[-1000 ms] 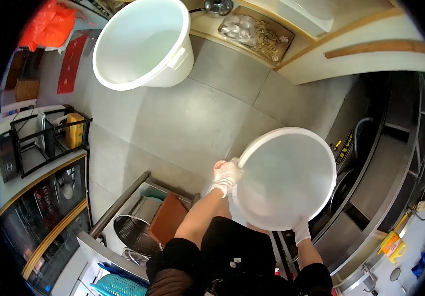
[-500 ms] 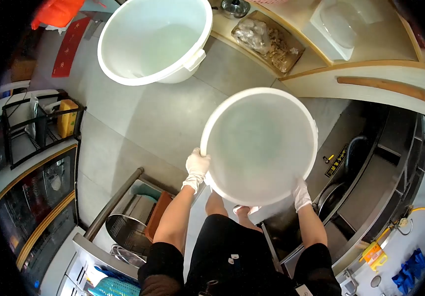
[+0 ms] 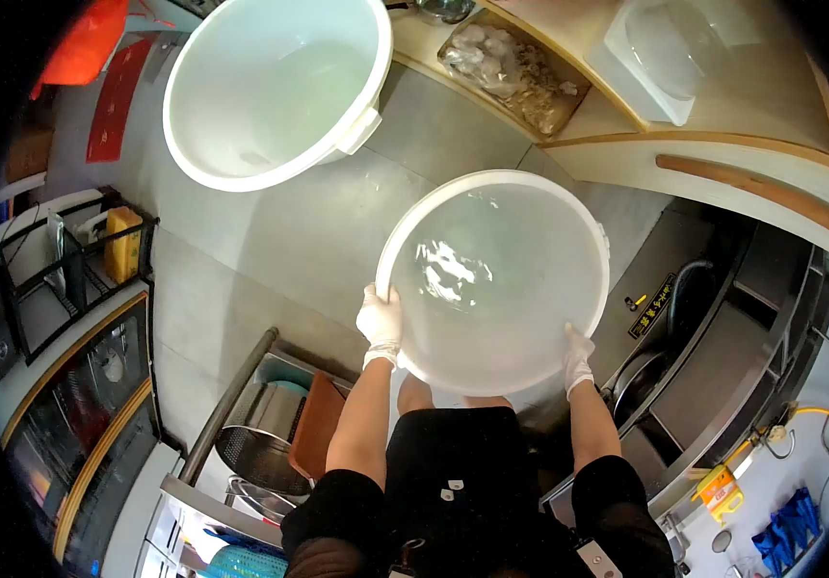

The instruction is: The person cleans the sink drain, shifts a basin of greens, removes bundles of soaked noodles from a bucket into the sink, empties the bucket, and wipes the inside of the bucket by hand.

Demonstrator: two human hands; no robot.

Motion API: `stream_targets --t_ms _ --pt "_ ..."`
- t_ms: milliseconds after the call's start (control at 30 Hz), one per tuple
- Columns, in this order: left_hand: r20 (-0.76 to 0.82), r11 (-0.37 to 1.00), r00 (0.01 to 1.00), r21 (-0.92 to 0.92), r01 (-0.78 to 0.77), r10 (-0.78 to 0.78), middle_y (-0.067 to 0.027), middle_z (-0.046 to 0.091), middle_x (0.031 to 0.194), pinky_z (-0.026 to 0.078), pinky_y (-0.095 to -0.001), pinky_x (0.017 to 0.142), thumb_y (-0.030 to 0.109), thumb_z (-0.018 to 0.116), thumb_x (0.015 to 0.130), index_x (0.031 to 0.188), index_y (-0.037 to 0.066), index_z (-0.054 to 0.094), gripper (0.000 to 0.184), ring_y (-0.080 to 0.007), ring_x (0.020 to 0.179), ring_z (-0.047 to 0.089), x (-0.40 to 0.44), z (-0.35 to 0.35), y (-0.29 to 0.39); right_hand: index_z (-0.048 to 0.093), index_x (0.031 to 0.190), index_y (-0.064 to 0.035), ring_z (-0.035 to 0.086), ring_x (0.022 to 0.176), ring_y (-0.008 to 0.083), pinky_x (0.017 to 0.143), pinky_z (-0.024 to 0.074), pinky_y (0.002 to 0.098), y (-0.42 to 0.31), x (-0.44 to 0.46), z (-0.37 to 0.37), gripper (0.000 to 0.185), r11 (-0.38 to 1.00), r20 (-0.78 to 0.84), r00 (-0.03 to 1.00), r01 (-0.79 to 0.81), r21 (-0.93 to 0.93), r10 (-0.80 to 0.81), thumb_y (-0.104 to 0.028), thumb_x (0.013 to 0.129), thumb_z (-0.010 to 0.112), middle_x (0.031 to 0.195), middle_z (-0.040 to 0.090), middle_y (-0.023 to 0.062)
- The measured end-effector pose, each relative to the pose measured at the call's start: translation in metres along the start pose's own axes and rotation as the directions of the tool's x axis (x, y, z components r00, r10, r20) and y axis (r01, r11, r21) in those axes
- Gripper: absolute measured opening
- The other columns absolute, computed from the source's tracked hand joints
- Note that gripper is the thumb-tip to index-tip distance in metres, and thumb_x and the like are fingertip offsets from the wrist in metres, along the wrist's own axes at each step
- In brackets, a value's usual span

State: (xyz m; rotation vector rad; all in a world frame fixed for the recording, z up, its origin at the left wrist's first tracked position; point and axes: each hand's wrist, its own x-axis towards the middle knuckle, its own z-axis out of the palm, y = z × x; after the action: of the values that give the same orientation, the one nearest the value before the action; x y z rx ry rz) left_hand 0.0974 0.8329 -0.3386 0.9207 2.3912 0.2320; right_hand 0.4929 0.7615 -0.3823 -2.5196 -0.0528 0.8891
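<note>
Both hands wear white gloves and hold a large round white tub (image 3: 530, 279) in front of my body. My left hand (image 3: 380, 323) is closed round its left rim, and my right hand (image 3: 578, 356) grips the lower right rim. Clear liquid with bright reflections shows inside. A second big white tub (image 3: 279, 87) stands on the floor at the upper left, apart from the held one.
Grey floor tiles (image 3: 308, 250) lie between the tubs. A metal rail (image 3: 231, 405) and perforated pot (image 3: 260, 458) are lower left. Steel counters (image 3: 713, 356) line the right side. A wooden shelf (image 3: 617, 96) bears a box of plastic bags (image 3: 491, 67).
The held tub has moved left and toward the middle of the view, with both hands still on its rim. Bright ripples now show in its liquid.
</note>
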Motion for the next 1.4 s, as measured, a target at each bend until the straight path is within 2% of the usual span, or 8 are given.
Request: stream_targets --t_ms 200,333,467,667,1033,1133,1267,1400 --pt "-0.029 0.999 1.000 0.041 0.006 -0.005 -0.0160 0.063 0.070 0.049 -0.0412 0.061 0.034 0.059 0.079 0.091 0.007 0.056 0.029 -0.0341 0.065 0.062 0.001 0.004 -0.001 0.059 0.095 0.0081 0.058 0.073 0.0179 0.065 0.0481 0.0325 -0.016 -0.015 0.000 0.038 0.984 0.033 0.995 -0.097 0.147 0.093 -0.018 0.071 0.073 0.089 0.062 0.0092" --pt "-0.028 0.999 1.000 0.052 0.010 -0.008 -0.0170 0.062 0.071 0.049 -0.0418 0.061 0.034 0.059 0.080 0.090 0.007 0.055 0.029 -0.0347 0.066 0.062 0.001 0.003 0.000 0.057 0.092 0.0103 0.058 0.070 0.0161 0.061 0.0474 0.0301 0.010 0.014 0.003 0.052 0.954 -0.014 1.000 -0.005 -0.300 0.001 -0.036 0.074 0.069 0.087 0.063 0.0099" --pt "-0.065 0.998 0.998 0.062 0.006 -0.002 -0.0168 0.062 0.070 0.049 -0.0415 0.060 0.033 0.059 0.079 0.092 0.006 0.056 0.029 -0.0341 0.066 0.062 -0.001 0.001 0.004 0.056 0.092 0.0112 0.058 0.074 0.0166 0.063 0.0475 0.0295 -0.043 -0.033 -0.004 0.054 0.914 -0.065 0.998 -0.046 -0.403 0.021 -0.037 0.072 0.071 0.089 0.063 0.0108" --pt "-0.087 0.995 0.996 0.104 0.009 0.000 -0.0162 0.063 0.070 0.050 -0.0400 0.062 0.032 0.060 0.079 0.095 0.006 0.056 0.031 -0.0329 0.065 0.062 -0.004 0.001 0.004 0.056 0.099 0.0121 0.058 0.076 0.0180 0.067 0.0468 0.0298 -0.053 -0.062 -0.007 0.046 0.989 0.104 0.991 0.095 -0.111 -0.083 -0.029 0.080 0.063 0.090 0.062 0.0117" --pt "-0.089 0.995 0.996 0.101 -0.003 0.012 -0.0198 0.063 0.074 0.049 -0.0409 0.065 0.035 0.059 0.080 0.104 0.002 0.050 0.041 -0.0349 0.071 0.062 -0.005 0.003 0.002 0.043 0.122 0.0073 0.051 0.099 0.0212 0.085 0.0418 0.0315 -0.059 -0.066 -0.027 0.067 0.957 0.421 0.902 -0.202 0.210 0.098 -0.043 0.081 0.060 0.116 0.051 0.0140" --pt "-0.075 0.991 0.997 0.129 0.018 -0.008 -0.0213 0.062 0.077 0.049 -0.0416 0.067 0.034 0.059 0.081 0.103 0.003 0.050 0.039 -0.0359 0.073 0.062 0.005 -0.004 0.009 0.041 0.124 0.0051 0.047 0.105 0.0216 0.089 0.0385 0.0324 -0.058 -0.070 -0.023 0.059 0.885 0.555 0.831 -0.233 0.404 -0.035 -0.036 0.085 0.056 0.121 0.047 0.0137" --pt "0.008 0.989 1.000 0.150 0.007 -0.008 -0.0206 0.062 0.077 0.048 -0.0438 0.066 0.037 0.058 0.080 0.108 0.002 0.047 0.046 -0.0372 0.072 0.061 0.010 -0.003 0.003 0.043 0.122 0.0043 0.047 0.105 0.0206 0.089 0.0384 0.0316 -0.069 -0.074 -0.027 0.051 0.908 0.564 0.825 -0.225 0.354 -0.015 -0.030 0.086 0.054 0.116 0.049 0.0112" --pt "0.082 0.989 0.990 -0.106 -0.102 0.111 -0.0215 0.061 0.073 0.049 -0.0393 0.065 0.028 0.062 0.076 0.091 -0.001 0.056 0.033 -0.0347 0.068 0.061 0.044 -0.007 0.002 0.046 0.119 0.0045 0.049 0.101 0.0199 0.086 0.0399 0.0307 -0.075 -0.087 -0.021 0.046 0.894 0.532 0.846 -0.256 0.369 0.023 -0.025 0.084 0.054 0.113 0.052 0.0098"
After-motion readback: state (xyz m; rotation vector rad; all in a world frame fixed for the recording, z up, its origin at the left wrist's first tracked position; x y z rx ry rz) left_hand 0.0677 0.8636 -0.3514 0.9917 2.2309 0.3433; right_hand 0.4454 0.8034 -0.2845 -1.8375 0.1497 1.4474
